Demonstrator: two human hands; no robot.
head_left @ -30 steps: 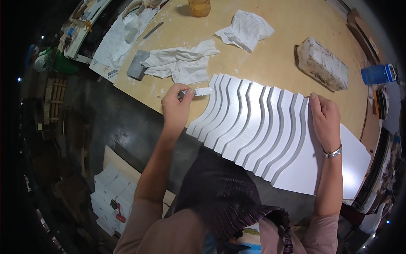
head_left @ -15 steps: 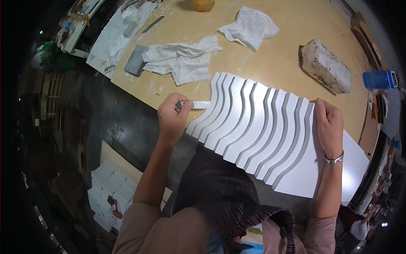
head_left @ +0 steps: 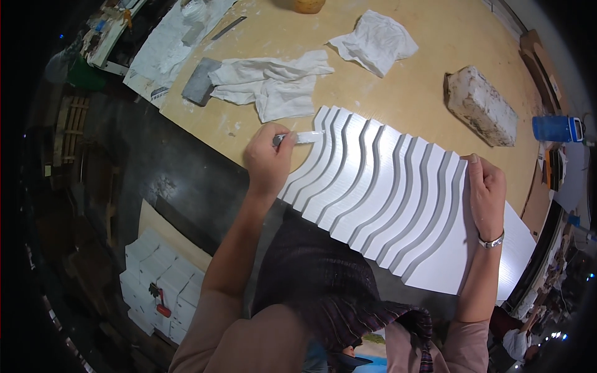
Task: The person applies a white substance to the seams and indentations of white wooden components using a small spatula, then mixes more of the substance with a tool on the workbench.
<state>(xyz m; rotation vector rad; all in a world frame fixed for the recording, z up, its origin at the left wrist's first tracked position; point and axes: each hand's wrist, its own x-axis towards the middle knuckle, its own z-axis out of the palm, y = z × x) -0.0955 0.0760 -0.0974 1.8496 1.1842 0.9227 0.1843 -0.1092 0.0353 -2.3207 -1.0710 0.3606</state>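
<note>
A white panel (head_left: pixel 354 221) with several wavy, stepped ridges lies across the table's near edge and overhangs it. My left hand (head_left: pixel 267 161) is closed around the grey end of a thin flat blade (head_left: pixel 306 137) smeared with white. The blade's tip meets the panel's left wavy edge. At the opposite end, my right hand (head_left: pixel 488 196) grips the panel's far right corner, thumb on top and the other fingers curled at the edge.
On the wooden table (head_left: pixel 429 68) lie a grey block (head_left: pixel 200 82), two crumpled white cloths (head_left: pixel 280 78), a metal strip (head_left: pixel 229 28) and a rough white block (head_left: pixel 482 105). A blue jug (head_left: pixel 555 128) stands far right. Stacked white pieces (head_left: pixel 158 267) sit lower left.
My left hand has moved the blade up and to the right along the panel's left edge. The right hand keeps its grip on the corner. The view has shifted slightly.
</note>
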